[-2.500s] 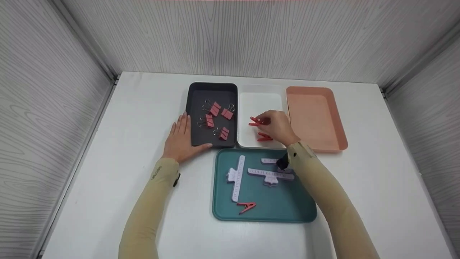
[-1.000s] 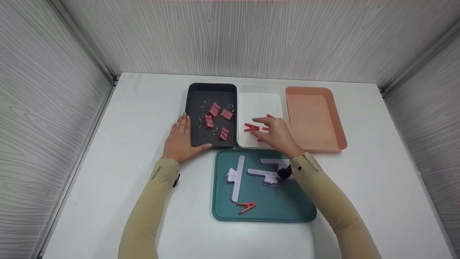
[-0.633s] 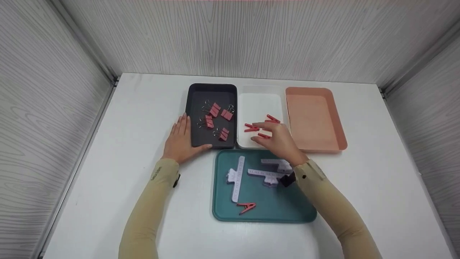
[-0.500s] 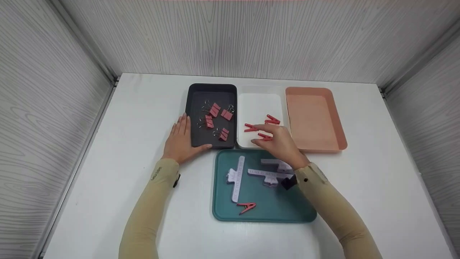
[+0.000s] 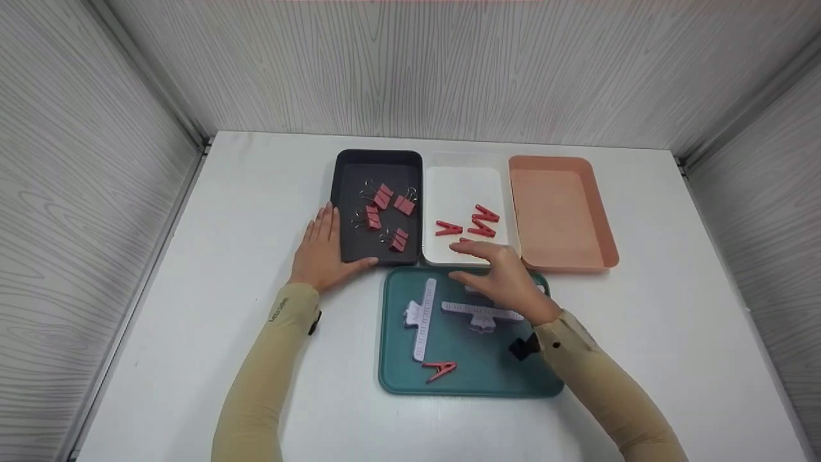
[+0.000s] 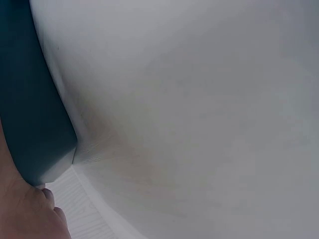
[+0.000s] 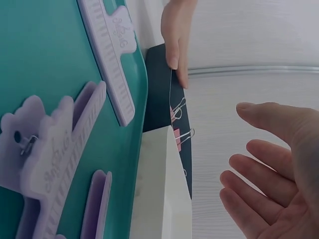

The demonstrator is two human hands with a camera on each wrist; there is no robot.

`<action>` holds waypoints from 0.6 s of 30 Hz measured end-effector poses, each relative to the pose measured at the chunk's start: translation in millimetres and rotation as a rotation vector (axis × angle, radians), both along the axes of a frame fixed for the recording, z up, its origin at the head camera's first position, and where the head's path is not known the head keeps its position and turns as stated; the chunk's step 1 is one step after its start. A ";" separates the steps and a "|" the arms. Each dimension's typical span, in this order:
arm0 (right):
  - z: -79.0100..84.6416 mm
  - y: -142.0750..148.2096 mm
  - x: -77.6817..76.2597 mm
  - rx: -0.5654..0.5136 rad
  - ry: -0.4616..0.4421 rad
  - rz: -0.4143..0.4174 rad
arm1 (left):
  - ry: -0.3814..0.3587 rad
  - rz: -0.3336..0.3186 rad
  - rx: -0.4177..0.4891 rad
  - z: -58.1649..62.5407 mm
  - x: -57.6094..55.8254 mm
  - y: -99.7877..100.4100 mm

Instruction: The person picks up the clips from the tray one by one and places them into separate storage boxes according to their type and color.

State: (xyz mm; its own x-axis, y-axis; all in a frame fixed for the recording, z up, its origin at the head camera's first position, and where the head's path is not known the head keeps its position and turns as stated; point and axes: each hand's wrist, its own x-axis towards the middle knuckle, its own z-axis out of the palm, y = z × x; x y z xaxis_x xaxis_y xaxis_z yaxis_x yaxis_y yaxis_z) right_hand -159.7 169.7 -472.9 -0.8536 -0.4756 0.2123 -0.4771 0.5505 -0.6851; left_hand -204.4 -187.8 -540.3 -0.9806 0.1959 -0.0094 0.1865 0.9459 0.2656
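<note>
My left hand [image 5: 321,253] lies with straight fingers along the left side of the black tray [image 5: 378,168], thumb at its near edge. Pink binder clips [image 5: 399,240] lie inside that tray. My right hand [image 5: 503,276], fingers apart and holding nothing, hovers over the seam between the white tray [image 5: 462,186] and the green tray [image 5: 474,378]. Red clothespins [image 5: 449,228] lie in the white tray, one partly hidden under the right fingers. On the green tray are three lilac bag clips [image 5: 423,321], one mostly covered by the right hand, and one coral-red clothespin [image 5: 440,370].
To the right of the white tray stands an orange tray [image 5: 561,212] with nothing in it. All the trays sit together on a white table [image 5: 269,186] enclosed by wood-grain panels [image 5: 410,70] at the back and sides.
A red clothespin held by the right hand has been let go in the white tray. Fingers spread, the right hand has drawn back toward the green tray. The left hand stays put.
</note>
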 end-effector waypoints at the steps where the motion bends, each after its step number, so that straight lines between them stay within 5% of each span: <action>1: 0.1 0.2 1.8 0.001 -0.004 0.005 | -0.001 0.001 0.000 0.0 0.1 0.0; 18: 1.4 1.4 24.5 -0.033 -0.053 0.118 | 0.000 -0.007 0.009 -1.0 -0.2 -1.6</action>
State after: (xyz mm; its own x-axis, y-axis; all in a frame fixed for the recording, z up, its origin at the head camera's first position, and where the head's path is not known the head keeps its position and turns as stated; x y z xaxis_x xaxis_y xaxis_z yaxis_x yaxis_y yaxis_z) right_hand -135.2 171.1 -471.5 -0.8026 -0.5671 0.1851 -0.4997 0.4697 -0.7278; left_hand -204.6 -189.4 -541.2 -0.9792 0.2029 -0.0080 0.1930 0.9421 0.2742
